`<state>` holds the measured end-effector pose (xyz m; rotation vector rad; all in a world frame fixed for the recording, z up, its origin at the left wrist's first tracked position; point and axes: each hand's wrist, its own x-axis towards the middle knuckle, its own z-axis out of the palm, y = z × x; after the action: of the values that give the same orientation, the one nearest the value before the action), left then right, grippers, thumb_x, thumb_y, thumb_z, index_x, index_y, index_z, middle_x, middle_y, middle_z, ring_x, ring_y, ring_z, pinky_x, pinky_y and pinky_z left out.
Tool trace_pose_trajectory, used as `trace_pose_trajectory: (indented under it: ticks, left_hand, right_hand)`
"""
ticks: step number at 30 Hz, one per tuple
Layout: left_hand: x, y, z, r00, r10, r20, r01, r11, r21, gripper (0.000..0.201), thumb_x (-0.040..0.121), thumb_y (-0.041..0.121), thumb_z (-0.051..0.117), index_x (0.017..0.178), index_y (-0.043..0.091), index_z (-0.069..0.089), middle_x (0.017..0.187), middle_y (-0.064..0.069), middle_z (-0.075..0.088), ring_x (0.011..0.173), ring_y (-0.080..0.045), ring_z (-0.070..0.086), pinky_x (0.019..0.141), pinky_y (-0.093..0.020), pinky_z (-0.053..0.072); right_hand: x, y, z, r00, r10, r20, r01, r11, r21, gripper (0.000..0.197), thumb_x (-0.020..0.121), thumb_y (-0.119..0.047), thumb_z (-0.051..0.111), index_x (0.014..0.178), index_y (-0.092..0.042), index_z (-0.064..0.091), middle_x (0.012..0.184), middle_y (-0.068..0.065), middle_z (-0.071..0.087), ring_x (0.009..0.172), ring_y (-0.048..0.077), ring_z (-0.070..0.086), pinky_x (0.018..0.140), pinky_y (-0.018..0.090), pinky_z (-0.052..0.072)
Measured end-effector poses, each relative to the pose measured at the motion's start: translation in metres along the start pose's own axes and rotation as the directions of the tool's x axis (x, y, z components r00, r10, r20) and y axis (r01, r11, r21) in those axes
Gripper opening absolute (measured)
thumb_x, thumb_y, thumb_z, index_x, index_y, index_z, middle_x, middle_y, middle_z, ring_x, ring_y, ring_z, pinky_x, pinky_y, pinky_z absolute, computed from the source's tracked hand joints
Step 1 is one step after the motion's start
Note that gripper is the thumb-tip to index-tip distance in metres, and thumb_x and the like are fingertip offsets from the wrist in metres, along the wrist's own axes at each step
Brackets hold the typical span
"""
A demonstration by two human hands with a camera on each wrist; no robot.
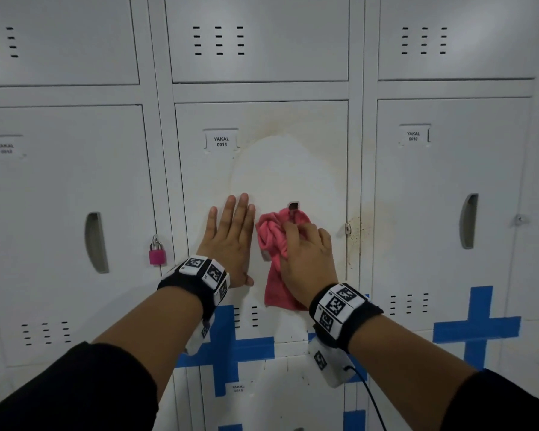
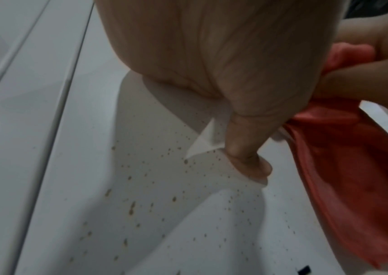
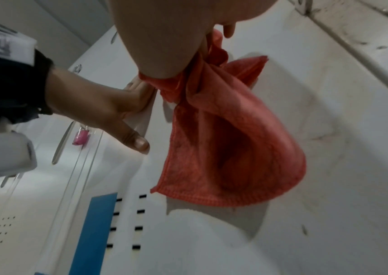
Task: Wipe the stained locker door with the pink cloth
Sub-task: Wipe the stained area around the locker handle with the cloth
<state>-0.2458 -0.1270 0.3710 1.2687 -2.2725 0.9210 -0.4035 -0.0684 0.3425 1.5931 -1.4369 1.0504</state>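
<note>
**poster1:** Pink cloth (image 1: pixel 273 244) is bunched up in the right hand (image 1: pixel 305 259), fingers curled round the top of it, pushed against the locker door (image 1: pixel 262 169) just below the little square hole (image 1: pixel 293 206). Bottom half of the cloth hangs loose down the door, ending above the vent slots (image 1: pixel 246 315).

**poster2:** And the left hand (image 1: pixel 231 241)?

**poster1:** Flat on the same door, fingers straight and together, thumb stuck out, right beside the cloth on its left. Not holding anything.

**poster2:** Is the door actually dirty?

**poster1:** Yep. Brownish ring above the cloth, running up beside the name tag (image 1: pixel 221 141) that reads YAKAL 0014, with a paler patch inside the ring. In the left wrist view there are brown specks (image 2: pixel 131 208) all over the metal near the thumb (image 2: pixel 247 158). More brown specks sit on the frame by the latch (image 1: pixel 348 228), right of the cloth.

**poster2:** Anything else around?

**poster1:** Pink padlock (image 1: pixel 157 251) on the locker left of the door, blue tape (image 1: pixel 231 346) crosses below.
</note>
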Motion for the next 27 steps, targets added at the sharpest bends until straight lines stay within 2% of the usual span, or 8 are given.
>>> trace_pose_trajectory:
  ticks: [4,10,14,18,20,23,25,27]
  left_hand:
    - [0.000,0.000,-0.001,1.000,0.001,0.010,-0.001,1.000,-0.004,0.153,0.054,0.073,0.071,0.137,0.002,-0.036,0.144,-0.018,-0.045,0.134,-0.038,-0.039,0.111,-0.057,-0.018]
    - [-0.001,0.001,-0.001,1.000,-0.005,0.025,0.005,1.000,-0.015,0.153,0.054,0.072,0.072,0.137,0.003,-0.036,0.144,-0.017,-0.045,0.134,-0.037,-0.040,0.111,-0.057,-0.017]
    - [-0.001,0.000,-0.001,1.000,0.000,0.023,0.000,1.000,-0.014,0.152,0.054,0.071,0.073,0.140,0.004,-0.033,0.147,-0.017,-0.042,0.135,-0.037,-0.038,0.112,-0.058,-0.016]
    - [0.000,0.000,-0.002,0.999,0.003,0.040,-0.003,1.000,-0.003,0.147,0.061,0.071,0.069,0.137,0.004,-0.037,0.144,-0.018,-0.045,0.133,-0.038,-0.040,0.112,-0.058,-0.015]
    - [0.000,0.000,-0.002,0.999,-0.001,0.045,0.001,1.000,0.004,0.146,0.062,0.072,0.067,0.136,0.003,-0.039,0.144,-0.018,-0.045,0.133,-0.039,-0.040,0.112,-0.058,-0.016]
    - [0.000,0.001,-0.002,0.999,-0.022,0.034,0.021,0.999,0.027,0.148,0.061,0.074,0.066,0.135,0.003,-0.040,0.144,-0.019,-0.045,0.134,-0.039,-0.039,0.112,-0.058,-0.017]
    - [0.000,0.001,-0.001,0.999,-0.025,0.021,0.024,0.999,0.035,0.147,0.060,0.076,0.065,0.136,0.003,-0.039,0.144,-0.019,-0.045,0.134,-0.040,-0.039,0.112,-0.058,-0.017]
    - [0.001,0.001,0.000,1.000,-0.020,0.012,0.020,0.999,0.035,0.147,0.061,0.075,0.065,0.136,0.003,-0.038,0.144,-0.019,-0.044,0.134,-0.039,-0.038,0.112,-0.058,-0.017]
  right_hand:
    - [-0.016,0.007,-0.006,0.995,-0.077,0.067,0.076,0.997,0.013,0.063,0.080,-0.030,0.071,0.135,-0.006,0.048,0.114,0.013,0.063,0.109,0.027,0.048,0.091,0.039,0.045]
    - [-0.018,0.022,-0.019,0.964,-0.041,0.263,-0.011,0.981,0.195,0.052,0.082,-0.035,0.066,0.127,-0.012,0.053,0.112,0.010,0.053,0.095,0.024,0.056,0.088,0.034,0.050]
    - [-0.013,0.021,-0.029,0.992,0.046,0.121,-0.083,0.942,0.325,0.043,0.087,-0.026,0.064,0.126,-0.011,0.053,0.119,0.012,0.050,0.096,0.018,0.055,0.088,0.026,0.049]
    - [0.003,0.009,-0.030,0.972,0.210,-0.102,-0.151,0.899,0.411,0.041,0.090,-0.012,0.060,0.129,-0.009,0.051,0.128,0.012,0.044,0.105,0.008,0.041,0.093,0.004,0.026]
    - [0.011,0.003,-0.024,0.958,0.266,-0.103,-0.197,0.878,0.437,0.042,0.092,-0.013,0.057,0.132,-0.011,0.049,0.131,0.011,0.041,0.112,0.013,0.045,0.099,0.009,0.029]
    - [0.012,-0.005,-0.006,0.966,0.256,-0.020,-0.232,0.903,0.361,0.049,0.094,-0.026,0.052,0.139,-0.013,0.040,0.136,0.015,0.039,0.121,0.028,0.045,0.105,0.036,0.040]
    - [0.009,-0.010,0.006,0.959,0.281,0.020,-0.275,0.918,0.285,0.053,0.093,-0.032,0.053,0.141,-0.015,0.038,0.137,0.016,0.041,0.126,0.031,0.039,0.108,0.042,0.035]
    - [0.008,-0.013,0.011,0.951,0.309,0.018,-0.303,0.917,0.258,0.054,0.089,-0.029,0.057,0.138,-0.017,0.039,0.135,0.015,0.046,0.127,0.031,0.034,0.109,0.042,0.027]
